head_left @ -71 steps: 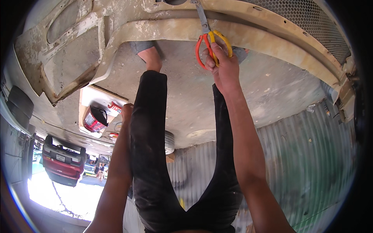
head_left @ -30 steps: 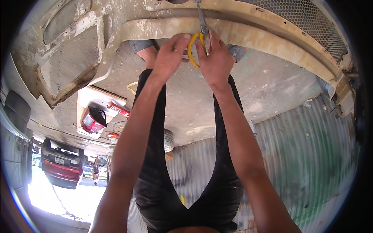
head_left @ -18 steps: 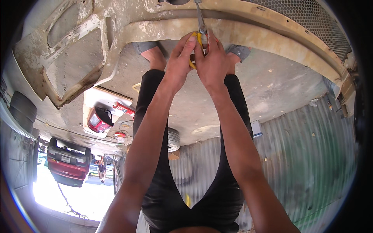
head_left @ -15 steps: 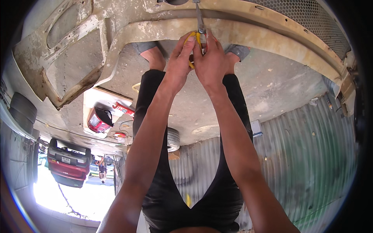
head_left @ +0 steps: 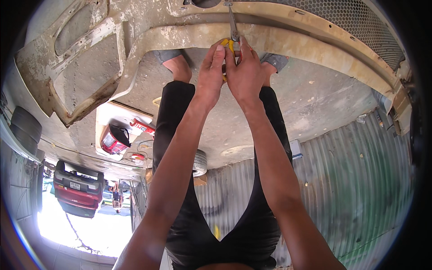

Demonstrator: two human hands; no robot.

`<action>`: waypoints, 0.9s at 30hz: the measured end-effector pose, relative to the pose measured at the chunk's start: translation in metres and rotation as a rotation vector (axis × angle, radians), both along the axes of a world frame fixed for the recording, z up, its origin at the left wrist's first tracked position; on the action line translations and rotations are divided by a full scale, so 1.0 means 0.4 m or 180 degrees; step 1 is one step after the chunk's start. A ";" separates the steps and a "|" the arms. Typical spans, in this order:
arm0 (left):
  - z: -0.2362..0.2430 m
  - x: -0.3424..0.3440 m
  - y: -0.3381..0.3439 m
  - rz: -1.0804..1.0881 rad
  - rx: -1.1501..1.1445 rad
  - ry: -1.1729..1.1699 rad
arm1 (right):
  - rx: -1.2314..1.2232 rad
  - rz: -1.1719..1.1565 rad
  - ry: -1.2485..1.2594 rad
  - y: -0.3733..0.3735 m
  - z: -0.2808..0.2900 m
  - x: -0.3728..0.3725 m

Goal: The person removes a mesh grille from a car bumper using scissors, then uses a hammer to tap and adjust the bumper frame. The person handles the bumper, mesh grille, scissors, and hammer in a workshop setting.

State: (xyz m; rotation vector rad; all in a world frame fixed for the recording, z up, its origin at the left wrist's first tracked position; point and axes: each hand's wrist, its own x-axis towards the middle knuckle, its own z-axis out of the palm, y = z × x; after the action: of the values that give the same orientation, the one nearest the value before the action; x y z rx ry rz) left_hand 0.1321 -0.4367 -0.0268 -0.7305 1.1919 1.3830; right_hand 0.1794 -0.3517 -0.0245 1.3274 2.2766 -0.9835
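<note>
Long-nose pliers (head_left: 233,29) with yellow and red handles point away from me at the top middle. Their narrow jaws reach over a worn beige car body panel (head_left: 189,36), with the tip at a small fitting on its far strip. My left hand (head_left: 210,74) is closed around the yellow handle side. Against it, my right hand (head_left: 245,72) wraps the other side of the handles. Fingers cover much of the grips, and whether the jaws bite on the fitting is too small to tell.
Honeycomb mesh (head_left: 346,20) fills the panel's far right. Left of my leg, a red tail light (head_left: 114,138) and a red tube (head_left: 143,126) lie on a board. Beyond are stacked tyres (head_left: 26,128), a parked red vehicle (head_left: 77,191) and corrugated sheeting (head_left: 351,180).
My hands stay on the pliers, and the left hand has shifted slightly to the right. The jaws remain at the same part of the panel.
</note>
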 end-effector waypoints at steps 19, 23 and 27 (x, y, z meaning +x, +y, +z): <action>0.020 -0.080 0.102 0.1366 -0.0691 -0.0176 | -0.0145 0.0461 -0.0758 0.061 0.052 -0.162; 0.030 -0.068 0.118 0.1366 -0.0700 -0.0183 | -0.0086 0.0537 -0.0693 0.081 0.065 -0.160; 0.081 -0.036 0.154 0.1187 -0.0846 -0.0066 | -0.0114 0.0597 -0.0734 0.121 0.111 -0.134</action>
State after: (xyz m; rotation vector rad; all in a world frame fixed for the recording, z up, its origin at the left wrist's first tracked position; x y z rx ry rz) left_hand 0.1177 -0.3752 0.0056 -1.1995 1.2812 1.5278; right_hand 0.1256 -0.3033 0.0200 1.1246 2.1513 -0.7627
